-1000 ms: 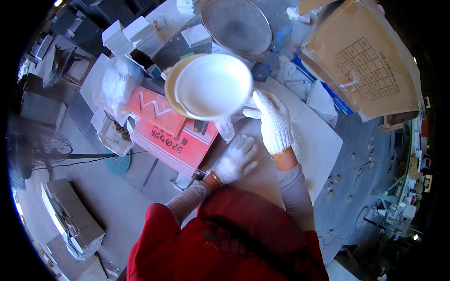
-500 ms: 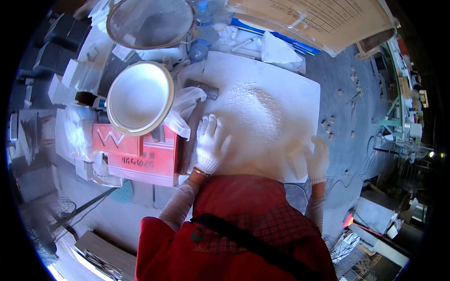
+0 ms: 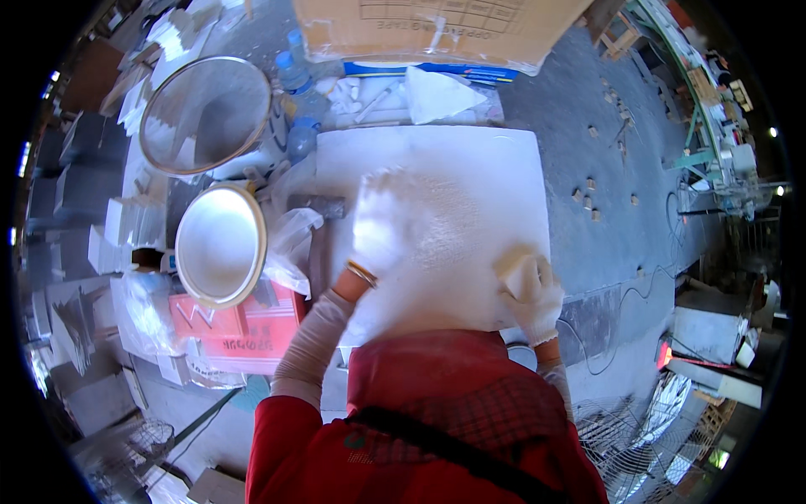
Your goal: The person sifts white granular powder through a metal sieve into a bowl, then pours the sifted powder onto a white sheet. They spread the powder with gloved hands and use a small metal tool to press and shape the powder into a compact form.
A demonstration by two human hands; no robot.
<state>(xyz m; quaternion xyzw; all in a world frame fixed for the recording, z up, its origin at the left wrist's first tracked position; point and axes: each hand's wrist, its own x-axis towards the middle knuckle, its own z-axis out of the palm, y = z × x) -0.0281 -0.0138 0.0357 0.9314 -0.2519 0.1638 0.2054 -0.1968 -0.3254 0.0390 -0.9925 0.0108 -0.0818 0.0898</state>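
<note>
A large white square slab (image 3: 453,176) lies flat in front of me. My left hand (image 3: 379,225), in a white glove, rests flat on the slab's left part with fingers spread; it is blurred. My right hand (image 3: 531,290), also gloved, grips the slab's near right edge, fingers curled over it. A hammer (image 3: 317,220) lies just left of the slab beside my left wrist.
A white round bowl (image 3: 220,245) sits left on a red box (image 3: 231,332). A round sieve (image 3: 206,113) and plastic bottles (image 3: 294,76) stand at back left. A cardboard sheet (image 3: 437,29) lies behind the slab. Grey floor with small blocks (image 3: 592,197) and a cable stretches right.
My left hand has slid up and right across the slab. My right hand has come up onto the slab's near right edge. The view has shifted toward the slab.
</note>
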